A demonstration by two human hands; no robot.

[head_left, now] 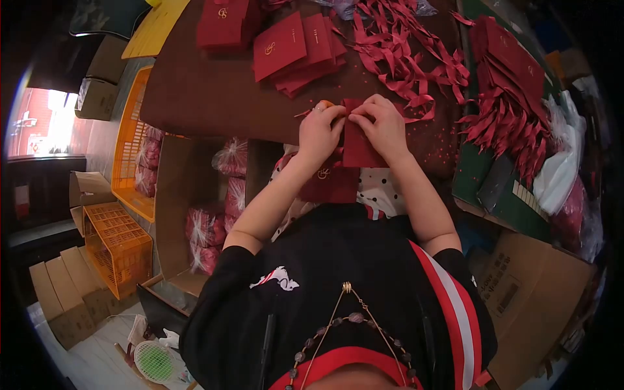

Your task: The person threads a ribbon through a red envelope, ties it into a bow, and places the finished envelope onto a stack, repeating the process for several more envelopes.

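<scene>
Held up over the near edge of the brown-covered table is a flat dark red piece [361,148], looking like a folded bag or envelope. My right hand [382,127] pinches its top edge between thumb and fingertips. Close beside it, my left hand [318,133] is closed, thumb and forefinger together at the same edge. A bit of orange shows behind the left fingers; I cannot tell what it is. Another dark red piece with a gold print [325,183] lies on my lap, over white dotted cloth [377,188].
Stacked red pieces with gold print [292,49] lie at the back left of the table. Loose red ribbons [406,58] are heaped behind my hands. On the right are pieces with ribbons attached [510,84]. A cardboard box [175,195] holds bagged red goods; orange crates [117,244] stand left.
</scene>
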